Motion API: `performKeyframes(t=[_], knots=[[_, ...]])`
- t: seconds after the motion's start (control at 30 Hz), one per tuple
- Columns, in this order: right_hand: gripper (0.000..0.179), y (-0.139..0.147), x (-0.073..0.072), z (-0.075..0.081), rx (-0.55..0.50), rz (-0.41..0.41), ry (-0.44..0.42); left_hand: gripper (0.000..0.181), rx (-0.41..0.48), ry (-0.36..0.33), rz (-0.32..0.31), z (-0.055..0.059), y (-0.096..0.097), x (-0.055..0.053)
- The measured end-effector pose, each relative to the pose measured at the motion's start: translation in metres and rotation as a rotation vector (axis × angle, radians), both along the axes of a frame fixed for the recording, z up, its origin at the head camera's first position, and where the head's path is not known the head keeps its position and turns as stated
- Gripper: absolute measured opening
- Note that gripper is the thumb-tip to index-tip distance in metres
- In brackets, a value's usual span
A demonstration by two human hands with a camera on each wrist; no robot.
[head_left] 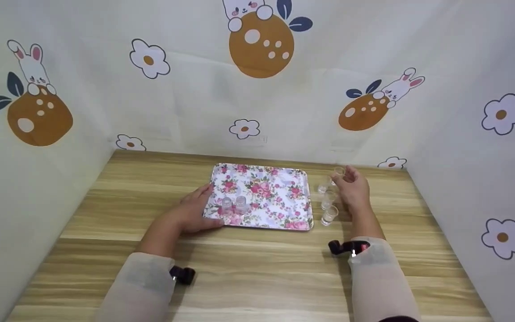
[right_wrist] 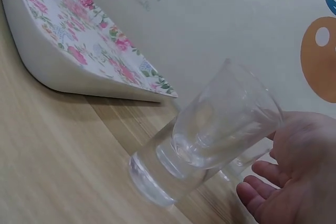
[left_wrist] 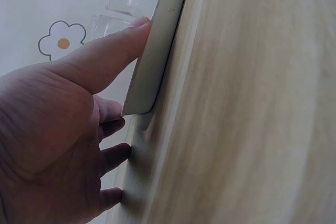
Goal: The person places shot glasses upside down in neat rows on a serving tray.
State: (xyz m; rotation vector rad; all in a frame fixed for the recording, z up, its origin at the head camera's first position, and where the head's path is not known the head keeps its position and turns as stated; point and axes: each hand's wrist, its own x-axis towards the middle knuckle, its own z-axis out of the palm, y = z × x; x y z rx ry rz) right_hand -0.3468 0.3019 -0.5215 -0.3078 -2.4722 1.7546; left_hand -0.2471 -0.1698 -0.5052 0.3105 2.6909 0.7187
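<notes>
A floral tray (head_left: 266, 197) lies on the table, with two clear shot glasses (head_left: 240, 203) standing near its front left corner. My left hand (head_left: 195, 212) rests against that corner, its thumb on the front rim and its fingers extended along the left side. In the left wrist view the thumb (left_wrist: 121, 51) presses the rim (left_wrist: 152, 72). Past the tray's right side stands a row of several clear shot glasses (head_left: 329, 215). At the far end of this row my right hand (head_left: 353, 188) holds the back glass (head_left: 339, 171) between thumb and fingers. Nearer glasses (right_wrist: 157, 166) partly hide these fingers in the right wrist view.
A wood-grain table (head_left: 262, 273) carries everything. Cloth walls printed with rabbits, oranges and flowers (head_left: 244, 129) enclose its back and sides. Each forearm wears a dark wrist mount (head_left: 349, 247). The nearer glasses stand close beside my right hand and the tray edge.
</notes>
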Motion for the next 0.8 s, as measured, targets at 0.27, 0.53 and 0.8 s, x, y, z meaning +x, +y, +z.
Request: performKeyframes(t=[0.27,0.53,0.8], knots=[[0.073,0.002,-0.002,-0.006,0.037,0.012,-0.022,0.119,-0.009,-0.012,0.006,0.001,0.0,0.001],[0.058,0.004,-0.005,-0.012,0.169,0.016,-0.06,0.119,-0.007,-0.026,0.015,0.001,0.0,0.001],[0.055,0.005,-0.005,-0.013,0.233,0.028,-0.059,0.12,0.003,-0.004,0.009,0.0,0.0,0.0]])
